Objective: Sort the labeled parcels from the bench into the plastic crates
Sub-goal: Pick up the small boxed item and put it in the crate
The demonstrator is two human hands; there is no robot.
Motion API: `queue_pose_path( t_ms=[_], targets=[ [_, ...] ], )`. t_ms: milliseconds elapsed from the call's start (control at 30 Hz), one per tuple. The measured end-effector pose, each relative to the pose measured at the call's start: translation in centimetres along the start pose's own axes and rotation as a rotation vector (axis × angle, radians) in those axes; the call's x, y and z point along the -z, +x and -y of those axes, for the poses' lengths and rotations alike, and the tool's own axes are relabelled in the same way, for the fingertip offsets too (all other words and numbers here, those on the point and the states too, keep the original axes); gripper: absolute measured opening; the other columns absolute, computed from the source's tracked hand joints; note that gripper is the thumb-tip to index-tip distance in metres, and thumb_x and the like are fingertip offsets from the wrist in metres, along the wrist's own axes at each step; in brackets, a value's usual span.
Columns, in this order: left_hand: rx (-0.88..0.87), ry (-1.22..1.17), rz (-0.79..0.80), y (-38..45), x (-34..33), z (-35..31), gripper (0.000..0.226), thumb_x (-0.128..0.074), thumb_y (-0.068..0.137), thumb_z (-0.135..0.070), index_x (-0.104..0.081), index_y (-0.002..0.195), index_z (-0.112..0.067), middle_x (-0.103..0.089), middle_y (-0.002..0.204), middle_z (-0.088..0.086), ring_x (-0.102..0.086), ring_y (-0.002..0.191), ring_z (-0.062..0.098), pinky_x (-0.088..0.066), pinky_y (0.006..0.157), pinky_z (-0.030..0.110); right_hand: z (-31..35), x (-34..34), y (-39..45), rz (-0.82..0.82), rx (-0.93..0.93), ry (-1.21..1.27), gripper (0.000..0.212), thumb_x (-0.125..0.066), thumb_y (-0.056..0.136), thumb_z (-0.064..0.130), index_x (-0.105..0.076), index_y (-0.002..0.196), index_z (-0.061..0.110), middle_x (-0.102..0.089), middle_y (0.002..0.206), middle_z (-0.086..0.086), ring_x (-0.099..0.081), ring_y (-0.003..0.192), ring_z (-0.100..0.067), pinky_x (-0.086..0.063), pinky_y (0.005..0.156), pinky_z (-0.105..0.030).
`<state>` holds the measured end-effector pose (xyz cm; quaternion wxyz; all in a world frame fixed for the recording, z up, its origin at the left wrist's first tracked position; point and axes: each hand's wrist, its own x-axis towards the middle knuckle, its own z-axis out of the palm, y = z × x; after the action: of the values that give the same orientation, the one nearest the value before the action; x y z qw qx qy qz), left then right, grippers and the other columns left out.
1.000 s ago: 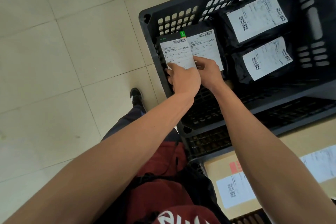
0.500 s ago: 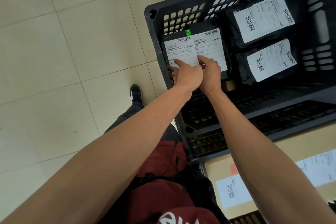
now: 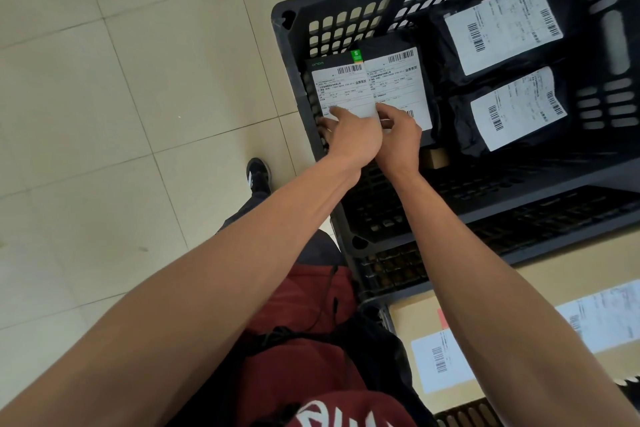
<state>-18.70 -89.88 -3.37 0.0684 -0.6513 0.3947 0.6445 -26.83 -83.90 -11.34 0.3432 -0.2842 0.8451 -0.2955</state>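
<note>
Two slim black boxes with white labels stand side by side inside the black plastic crate [image 3: 294, 55], against its left wall. My left hand [image 3: 353, 135] grips the lower edge of the left box [image 3: 341, 87], the one with a green sticker. My right hand [image 3: 398, 135] pinches the bottom edge of the right box [image 3: 398, 80]. Two black poly bags with white labels lie further right in the crate: the upper bag [image 3: 498, 28] and the lower bag [image 3: 516, 107].
A small brown carton [image 3: 438, 158] peeks out just right of my right wrist. A second black crate [image 3: 398, 274] sits below the first. A large cardboard box [image 3: 436, 350] with labels lies at the lower right. Pale floor tiles [image 3: 121, 114] spread to the left.
Both hands have pushed the two labeled boxes a little deeper into the crate. My left fingers have slid from the label's lower edge down to the box's bottom.
</note>
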Motion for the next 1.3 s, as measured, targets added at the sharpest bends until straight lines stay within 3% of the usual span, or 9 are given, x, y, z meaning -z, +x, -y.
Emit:
queue_pose_path(
  t_ms=[167,267,400,567,700,967,1067,1133,1300],
  targets=[
    [0.108,-0.253,0.003,0.2,0.7,-0.3,0.063,-0.047,0.095,-0.008,-0.031,0.157,-0.005,-0.04,0.158,0.02,-0.041,0.145,0.033,-0.035,0.12,0.047,0.4,0.0,-0.2,-0.009,-0.028,0.025,0.031,-0.062,0.093,0.003,-0.076,0.116,0.019,-0.073,0.107,0.004,-0.064,0.092,-0.004,-0.054,0.086,-0.016],
    [0.091,-0.469,-0.018,0.1,0.5,0.7,0.023,-0.045,0.099,-0.02,-0.062,0.115,-0.019,-0.065,0.115,0.007,-0.061,0.102,0.023,-0.049,0.095,0.036,0.1,0.0,-0.1,-0.015,-0.063,0.003,0.041,-0.055,0.093,-0.008,-0.071,0.127,0.01,-0.069,0.109,0.003,-0.06,0.089,-0.001,-0.045,0.08,-0.001],
    [0.08,-0.626,-0.043,0.4,0.0,1.1,0.031,-0.034,0.106,-0.03,-0.061,0.091,-0.023,-0.066,0.094,0.004,-0.059,0.09,0.021,-0.049,0.079,0.031,-0.3,0.3,0.0,0.012,-0.087,-0.011,0.04,-0.056,0.093,-0.008,-0.07,0.128,0.009,-0.069,0.11,0.0,-0.063,0.096,-0.009,-0.044,0.076,0.0],
    [0.111,-0.691,-0.09,1.0,-0.8,1.3,0.039,-0.028,0.107,-0.034,-0.062,0.093,-0.023,-0.068,0.101,0.004,-0.06,0.094,0.021,-0.045,0.083,0.031,-0.9,0.6,0.1,0.04,-0.109,-0.051,0.036,-0.066,0.089,-0.006,-0.072,0.12,0.01,-0.069,0.104,-0.003,-0.061,0.086,-0.01,-0.044,0.07,0.0],
    [0.148,-0.725,-0.125,1.3,-1.2,1.7,0.041,-0.028,0.107,-0.037,-0.064,0.098,-0.021,-0.074,0.114,0.007,-0.061,0.095,0.021,-0.046,0.083,0.03,-1.0,0.6,0.2,0.052,-0.104,-0.078,0.033,-0.069,0.088,-0.004,-0.073,0.117,0.012,-0.067,0.1,0.0,-0.061,0.085,-0.01,-0.05,0.077,-0.011],
    [0.208,-0.706,-0.201,1.8,-2.1,2.2,0.036,-0.03,0.105,-0.034,-0.058,0.086,-0.022,-0.065,0.095,0.003,-0.055,0.078,0.016,-0.041,0.064,0.026,-0.9,-0.2,0.3,0.068,-0.006,-0.221,0.046,-0.062,0.091,-0.005,-0.068,0.133,0.012,-0.063,0.106,-0.002,-0.059,0.093,-0.016,-0.053,0.087,-0.03],
    [0.16,-0.673,-0.22,1.6,-1.9,1.6,0.038,-0.032,0.1,-0.039,-0.067,0.104,-0.022,-0.071,0.108,0.001,-0.063,0.087,0.017,-0.048,0.073,0.028,-0.6,-0.6,0.2,0.079,0.041,-0.287,0.042,-0.058,0.096,0.004,-0.066,0.136,0.016,-0.056,0.106,0.004,-0.055,0.094,-0.013,-0.044,0.082,-0.025],
    [0.128,-0.648,-0.221,3.1,-1.9,1.4,0.06,-0.034,0.088,-0.05,-0.064,0.133,-0.025,-0.071,0.125,0.001,-0.068,0.107,0.022,-0.055,0.093,0.039,-0.2,-1.1,0.2,0.068,0.032,-0.24,0.021,-0.06,0.099,0.021,-0.069,0.116,0.014,-0.061,0.097,0.003,-0.057,0.087,-0.014,-0.044,0.077,-0.03],
    [0.155,-0.568,-0.279,5.7,-1.0,0.1,0.066,-0.03,0.08,-0.054,-0.067,0.123,-0.02,-0.074,0.113,0.008,-0.071,0.104,0.03,-0.055,0.098,0.053,0.0,-2.2,0.5,0.06,0.128,-0.371,0.029,-0.056,0.104,0.039,-0.062,0.108,0.011,-0.06,0.104,-0.009,-0.057,0.092,-0.028,-0.05,0.077,-0.045]
  ],
)
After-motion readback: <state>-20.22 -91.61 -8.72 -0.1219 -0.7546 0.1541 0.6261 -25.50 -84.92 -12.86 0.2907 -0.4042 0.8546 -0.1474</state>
